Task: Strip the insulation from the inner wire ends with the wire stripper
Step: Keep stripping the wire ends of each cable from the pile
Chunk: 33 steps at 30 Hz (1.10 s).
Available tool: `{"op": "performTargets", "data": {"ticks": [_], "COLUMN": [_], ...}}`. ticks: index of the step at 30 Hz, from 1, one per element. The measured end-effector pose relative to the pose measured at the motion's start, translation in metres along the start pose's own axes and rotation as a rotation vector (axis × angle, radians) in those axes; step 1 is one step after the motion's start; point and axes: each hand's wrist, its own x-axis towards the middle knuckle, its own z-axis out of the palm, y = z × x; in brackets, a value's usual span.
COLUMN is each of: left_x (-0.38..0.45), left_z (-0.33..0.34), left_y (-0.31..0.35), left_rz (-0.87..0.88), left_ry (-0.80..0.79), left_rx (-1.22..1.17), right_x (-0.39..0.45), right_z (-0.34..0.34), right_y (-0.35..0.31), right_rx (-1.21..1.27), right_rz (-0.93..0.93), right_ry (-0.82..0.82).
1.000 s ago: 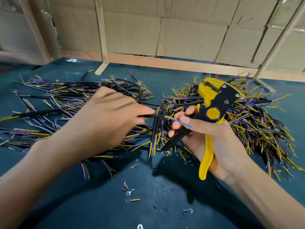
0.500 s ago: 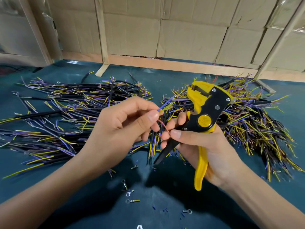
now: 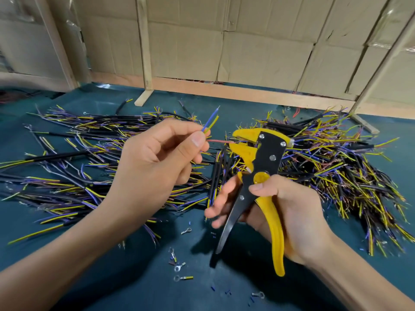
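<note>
We've swung the wire stripper (image 3: 258,153) up to the red wire (image 3: 216,141) pinched in our left hand (image 3: 155,160). Right hand (image 3: 289,209) grips its handles; squeeze comes next

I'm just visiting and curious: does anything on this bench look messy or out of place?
Yes. Small ring terminals and blue insulation scraps lie scattered loose on the green mat in front of the hands, apart from the two wire heaps. They look dropped rather than sorted.

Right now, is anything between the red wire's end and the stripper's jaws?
Nothing visible. The red wire, pinched in the left hand, runs straight to the wire stripper in the right hand; its tip sits at the open jaws. The blue wire and yellow wire splay upward, clear.
</note>
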Motion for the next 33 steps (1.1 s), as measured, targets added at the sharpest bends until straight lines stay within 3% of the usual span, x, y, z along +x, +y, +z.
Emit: {"op": "performTargets", "data": {"ticks": [4, 17, 18, 20, 22, 25, 29, 33], "left_x": [0.001, -0.009, -0.009, -0.009, -0.01, -0.015, -0.016, -0.009], "left_z": [-0.001, 0.009, 0.01, 0.009, 0.01, 0.014, 0.016, 0.0], "left_y": [0.002, 0.002, 0.002, 0.004, 0.006, 0.009, 0.008, 0.008], "left_rz": [0.024, -0.009, -0.009, -0.003, 0.018, 0.076, 0.212, 0.491], "left_ry": [0.039, 0.037, 0.042, 0.062, 0.062, 0.063, 0.176, 0.201], "left_rx": [-0.023, -0.053, -0.047, -0.037, -0.025, 0.024, 0.222, 0.586], "right_x": [-0.006, -0.002, -0.003, -0.002, -0.002, -0.006, -0.004, -0.005], "right_z": [-0.003, -0.013, -0.012, -0.006, -0.001, 0.008, 0.016, 0.014], "right_y": [-0.002, 0.01, 0.009, 0.004, 0.003, 0.01, 0.008, 0.004], "right_rx": [-0.038, -0.263, -0.263, -0.114, -0.154, -0.286, 0.018, -0.014], "right_rz": [-0.037, -0.176, -0.201, -0.209, -0.209, -0.259, -0.118, -0.114], "right_ry": [-0.098, -0.022, -0.03, -0.208, -0.157, 0.031, -0.04, -0.045]}}
